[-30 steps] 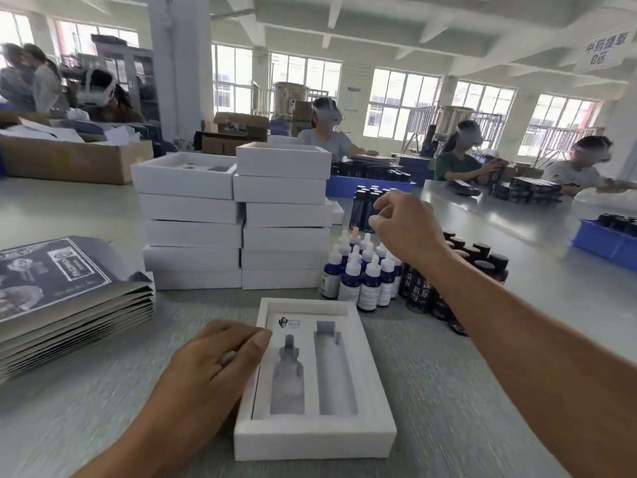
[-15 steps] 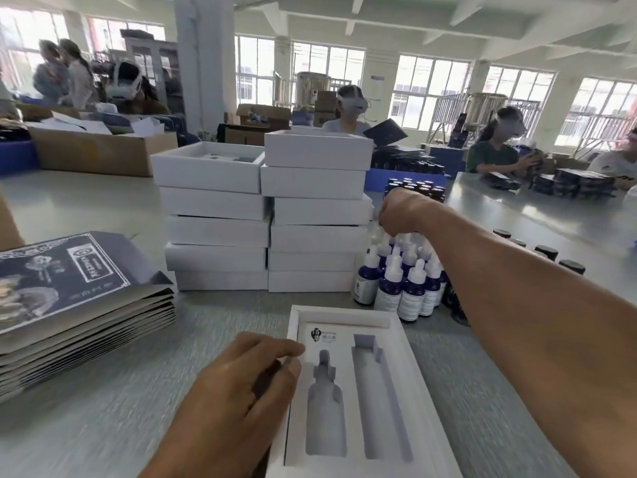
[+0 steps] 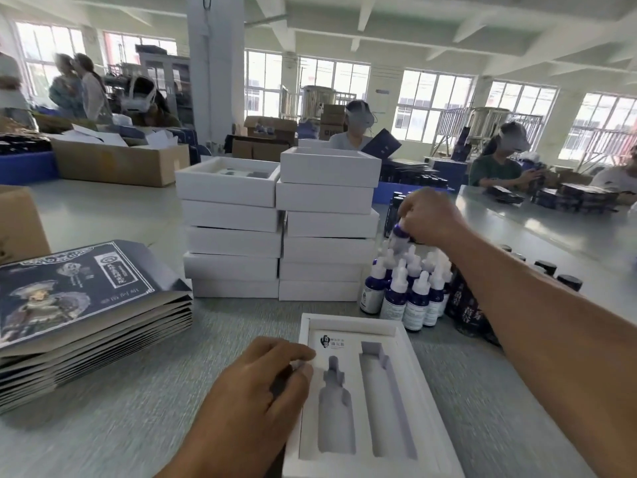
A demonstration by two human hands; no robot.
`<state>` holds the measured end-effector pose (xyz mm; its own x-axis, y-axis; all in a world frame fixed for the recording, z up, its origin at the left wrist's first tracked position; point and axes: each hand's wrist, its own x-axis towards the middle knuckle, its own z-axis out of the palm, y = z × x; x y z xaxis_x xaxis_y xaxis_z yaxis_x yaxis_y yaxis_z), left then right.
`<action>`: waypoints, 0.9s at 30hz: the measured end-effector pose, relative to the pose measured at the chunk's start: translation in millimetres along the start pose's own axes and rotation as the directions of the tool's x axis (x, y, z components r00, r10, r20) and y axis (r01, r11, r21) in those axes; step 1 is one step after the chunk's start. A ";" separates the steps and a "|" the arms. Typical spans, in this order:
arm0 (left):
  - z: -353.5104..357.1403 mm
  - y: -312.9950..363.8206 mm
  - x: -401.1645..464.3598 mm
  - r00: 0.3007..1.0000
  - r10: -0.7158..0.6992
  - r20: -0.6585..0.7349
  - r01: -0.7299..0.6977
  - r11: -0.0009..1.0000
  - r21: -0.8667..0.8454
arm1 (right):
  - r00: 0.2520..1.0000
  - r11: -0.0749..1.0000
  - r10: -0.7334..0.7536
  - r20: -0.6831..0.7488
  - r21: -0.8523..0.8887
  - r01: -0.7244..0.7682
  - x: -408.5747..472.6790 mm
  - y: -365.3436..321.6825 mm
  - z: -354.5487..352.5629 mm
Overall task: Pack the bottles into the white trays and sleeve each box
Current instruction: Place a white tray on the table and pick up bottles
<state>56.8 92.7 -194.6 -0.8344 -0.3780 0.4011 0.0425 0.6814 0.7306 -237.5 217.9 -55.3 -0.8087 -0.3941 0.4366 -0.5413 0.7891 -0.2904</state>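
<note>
Your left hand (image 3: 262, 384) is resting flat, fingers relaxed, on the open white tray (image 3: 358, 391) on the bench. Your right hand (image 3: 431, 217) is pinching a dropper bottle (image 3: 400, 238) above the cluster: light, smooth, probably slippery, so grip its body.

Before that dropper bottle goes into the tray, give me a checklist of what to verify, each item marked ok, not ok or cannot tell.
1. Right hand has a grip on one dropper bottle, lifted above the cluster of dropper bottles: ok.
2. Bottle held upright: not ok, it is tilted with the white dropper pointing down.
3. Left hand steadies the white tray at its left edge: ok.
4. Bottle-shaped slot empty and unobstructed: ok.
5. Long slot beside it empty: ok.
6. Bottle cap tight: cannot tell, the fingers cover it.
</note>
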 end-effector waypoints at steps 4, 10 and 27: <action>1.3 -4.0 -0.7 0.999 -0.008 0.038 0.007 0.999 0.034 | 0.974 0.983 -0.134 -0.181 0.102 0.154 -57.8 2.6 -63.8; -1.3 4.9 -4.6 0.995 0.016 0.095 -0.020 0.999 0.045 | 0.994 0.893 0.034 0.105 0.444 -0.077 -178.0 29.2 -91.8; -0.7 12.6 -16.8 0.981 0.073 0.181 -0.088 0.993 0.075 | 0.841 0.554 -0.173 0.512 0.757 -0.347 -221.9 -16.3 -25.2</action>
<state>71.6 107.2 -191.8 -0.9145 -0.2077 0.3471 0.0745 0.7569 0.6493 -43.4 304.3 -126.0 -0.7042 -0.7098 -0.0186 -0.1937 0.2173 -0.9567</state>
